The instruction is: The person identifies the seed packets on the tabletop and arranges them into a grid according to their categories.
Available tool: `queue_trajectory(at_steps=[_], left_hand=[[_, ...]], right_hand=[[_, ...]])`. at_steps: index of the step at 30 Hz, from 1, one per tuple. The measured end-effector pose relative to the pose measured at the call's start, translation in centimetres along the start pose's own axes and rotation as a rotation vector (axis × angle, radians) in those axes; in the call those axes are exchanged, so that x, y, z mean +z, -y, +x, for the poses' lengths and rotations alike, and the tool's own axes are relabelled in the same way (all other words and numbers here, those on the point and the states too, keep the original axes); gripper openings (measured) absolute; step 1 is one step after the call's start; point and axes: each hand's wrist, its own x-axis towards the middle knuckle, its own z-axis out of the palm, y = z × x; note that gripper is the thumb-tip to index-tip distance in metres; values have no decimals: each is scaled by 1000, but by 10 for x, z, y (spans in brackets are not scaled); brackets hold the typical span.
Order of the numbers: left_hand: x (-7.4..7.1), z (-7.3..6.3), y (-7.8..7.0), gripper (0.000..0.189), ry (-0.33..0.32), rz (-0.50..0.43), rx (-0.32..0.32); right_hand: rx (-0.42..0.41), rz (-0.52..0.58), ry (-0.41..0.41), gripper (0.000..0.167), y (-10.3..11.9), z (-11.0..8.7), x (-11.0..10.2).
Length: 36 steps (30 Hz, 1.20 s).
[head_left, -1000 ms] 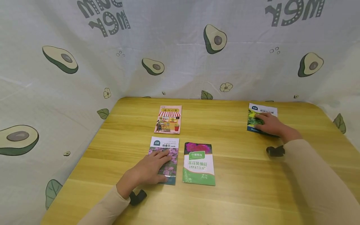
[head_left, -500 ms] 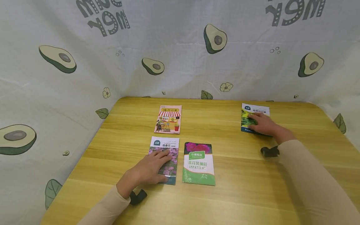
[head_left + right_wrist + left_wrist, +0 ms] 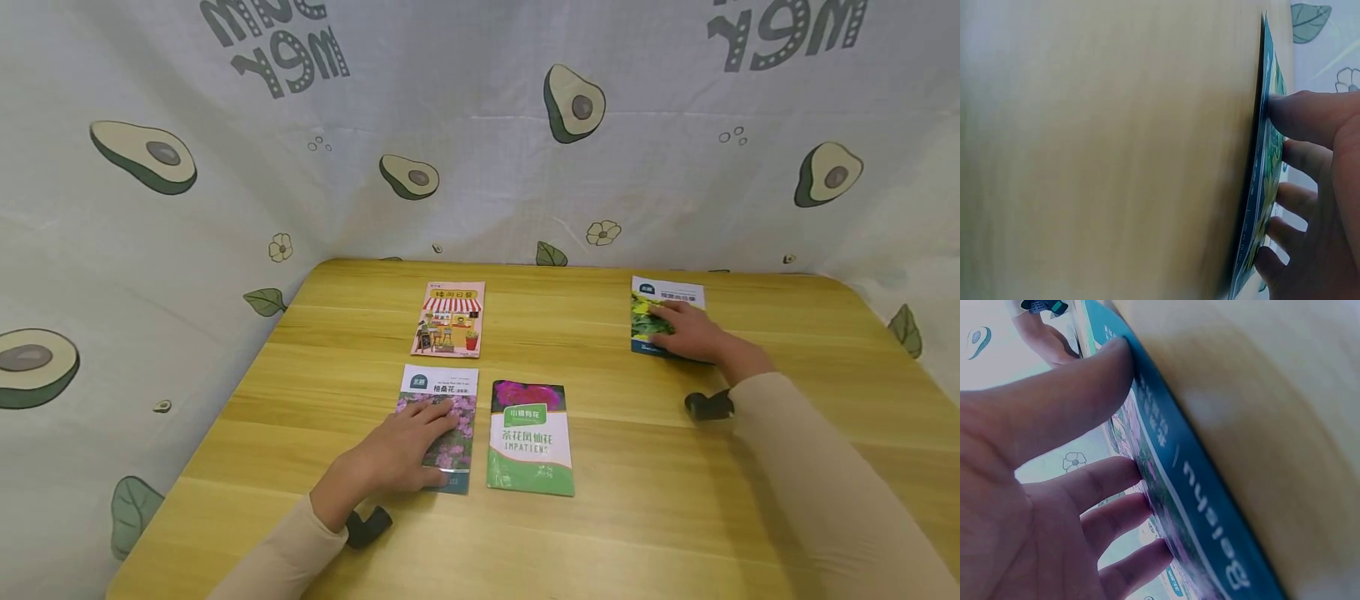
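Note:
In the head view my left hand (image 3: 397, 450) rests on a seed packet with pink flowers (image 3: 457, 454). The left wrist view shows its thumb (image 3: 1085, 394) and fingertips pressing on the packet's face. At the far right, my right hand (image 3: 693, 331) lies on a seed packet with yellow flowers (image 3: 645, 321). Its fingertips touch the printed face, and the packet's near edge stands slightly off the table in the right wrist view. Right of my left hand lies a green and white impatiens seed packet (image 3: 530, 442). A pink seed packet with a striped awning (image 3: 448, 321) lies behind the left one.
All the packets lie on a yellow wooden table (image 3: 600, 533). A white cloth with avocado prints (image 3: 480, 100) hangs behind the table and along its sides. Dark wrist straps (image 3: 367, 527) show at both sleeves.
My right hand has slid the yellow-flowered seed packet leftward across the table. The left hand and the other packets have stayed in place.

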Motion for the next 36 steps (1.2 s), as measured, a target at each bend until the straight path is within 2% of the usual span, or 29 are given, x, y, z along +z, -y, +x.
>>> queue_trajectory(at_steps=[22, 36], left_hand=[[2, 0, -3, 72, -15, 2, -3], [3, 0, -4, 72, -21, 6, -2]], right_hand=[[-27, -14, 1, 64, 19, 13, 7], [-32, -6, 14, 66, 32, 13, 5]])
